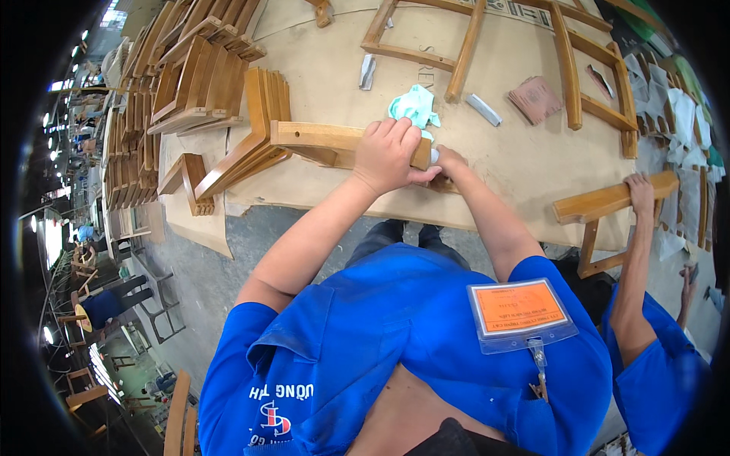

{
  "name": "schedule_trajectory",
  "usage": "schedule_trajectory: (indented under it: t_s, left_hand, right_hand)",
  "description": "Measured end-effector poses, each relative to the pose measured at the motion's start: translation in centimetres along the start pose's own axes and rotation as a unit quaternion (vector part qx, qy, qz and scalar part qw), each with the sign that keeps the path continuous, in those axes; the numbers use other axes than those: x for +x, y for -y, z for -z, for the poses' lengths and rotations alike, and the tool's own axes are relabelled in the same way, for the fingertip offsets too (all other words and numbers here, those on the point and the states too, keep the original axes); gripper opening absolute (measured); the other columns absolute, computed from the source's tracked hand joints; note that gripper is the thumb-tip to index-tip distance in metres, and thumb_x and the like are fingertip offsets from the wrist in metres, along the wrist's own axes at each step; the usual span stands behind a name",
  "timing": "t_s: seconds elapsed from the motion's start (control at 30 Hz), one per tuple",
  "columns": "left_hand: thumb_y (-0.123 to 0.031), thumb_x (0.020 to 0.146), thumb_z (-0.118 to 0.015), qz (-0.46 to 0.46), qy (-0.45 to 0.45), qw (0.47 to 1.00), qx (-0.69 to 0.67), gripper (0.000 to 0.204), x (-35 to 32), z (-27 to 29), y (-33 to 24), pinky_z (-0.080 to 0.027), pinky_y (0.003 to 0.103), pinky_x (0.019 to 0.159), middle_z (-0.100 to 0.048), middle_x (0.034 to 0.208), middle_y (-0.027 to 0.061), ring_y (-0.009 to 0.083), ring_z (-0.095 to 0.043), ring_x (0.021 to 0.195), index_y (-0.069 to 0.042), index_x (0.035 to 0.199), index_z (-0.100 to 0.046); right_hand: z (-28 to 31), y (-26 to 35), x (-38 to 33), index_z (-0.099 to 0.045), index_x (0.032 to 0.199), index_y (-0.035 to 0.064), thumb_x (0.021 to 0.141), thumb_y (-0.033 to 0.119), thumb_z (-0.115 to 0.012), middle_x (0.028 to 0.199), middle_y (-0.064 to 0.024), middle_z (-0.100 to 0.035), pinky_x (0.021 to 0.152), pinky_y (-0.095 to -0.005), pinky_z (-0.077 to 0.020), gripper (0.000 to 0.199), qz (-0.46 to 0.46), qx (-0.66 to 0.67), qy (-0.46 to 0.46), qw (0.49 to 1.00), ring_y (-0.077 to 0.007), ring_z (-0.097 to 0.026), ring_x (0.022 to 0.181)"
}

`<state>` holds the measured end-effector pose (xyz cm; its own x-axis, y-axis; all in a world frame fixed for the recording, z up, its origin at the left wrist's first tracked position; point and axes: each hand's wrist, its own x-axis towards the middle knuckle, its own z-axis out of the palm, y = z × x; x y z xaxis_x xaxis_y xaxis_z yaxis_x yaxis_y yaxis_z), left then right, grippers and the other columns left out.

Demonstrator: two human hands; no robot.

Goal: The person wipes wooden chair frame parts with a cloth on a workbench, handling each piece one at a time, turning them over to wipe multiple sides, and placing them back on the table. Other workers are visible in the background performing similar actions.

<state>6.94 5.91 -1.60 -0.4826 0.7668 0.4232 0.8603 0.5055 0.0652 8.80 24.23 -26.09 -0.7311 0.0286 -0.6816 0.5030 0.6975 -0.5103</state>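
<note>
A curved, varnished wooden furniture part [319, 138] is held up over the near edge of the table, with a round hole near its left end. My left hand [389, 156] is closed around it near its right end, fingers over the top and thumb on the near side. Against that same end presses my right hand [450, 163], its fingers bent and partly hidden behind the wood. A small whitish thing [434, 155] shows between the right fingers and the wood; its kind is unclear. Just beyond lies a crumpled mint-green cloth [413, 105].
Brown paper [327, 68] covers the table. Stacked wooden frames [201, 76] crowd the left. Beyond my hands are wooden frames [460, 57], a folded sanding sheet [534, 100] and small grey rolls [484, 110]. At right, a co-worker's hand [640, 194] grips another wooden part [601, 202].
</note>
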Motion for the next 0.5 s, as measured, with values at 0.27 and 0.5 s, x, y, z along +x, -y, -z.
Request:
schedule_trajectory:
  t_s: [0.27, 0.5]
  left_hand:
    - [-0.057, 0.06, -0.074, -0.009, -0.006, 1.0, -0.001, 0.061, 0.2, 0.1, 0.2, -0.041, 0.035, 0.067, -0.054, 0.087, 0.0076, 0.0242, -0.054, 0.075, -0.008, 0.088, -0.051]
    - [-0.058, 0.061, -0.072, -0.003, -0.019, 1.0, -0.005, 0.061, 0.4, -0.1, 0.6, -0.041, 0.035, 0.067, -0.053, 0.085, 0.0074, 0.0243, -0.054, 0.076, -0.008, 0.089, -0.052]
  right_hand:
    - [1.8, -0.8, -0.8, -0.056, 0.119, 0.0123, 0.061, 0.054, -0.08, 0.118, -0.0124, -0.064, 0.091, -0.0404, -0.048, 0.076, -0.01, -0.078, -0.018, 0.997, -0.028, -0.06, 0.11]
    - [-0.2, -4.0, -3.2, -0.055, 0.116, 0.0068, 0.063, 0.053, -0.08, 0.112, -0.0178, -0.064, 0.088, -0.0415, -0.0494, 0.075, 0.032, -0.036, -0.075, 0.996, -0.0326, -0.062, 0.104]
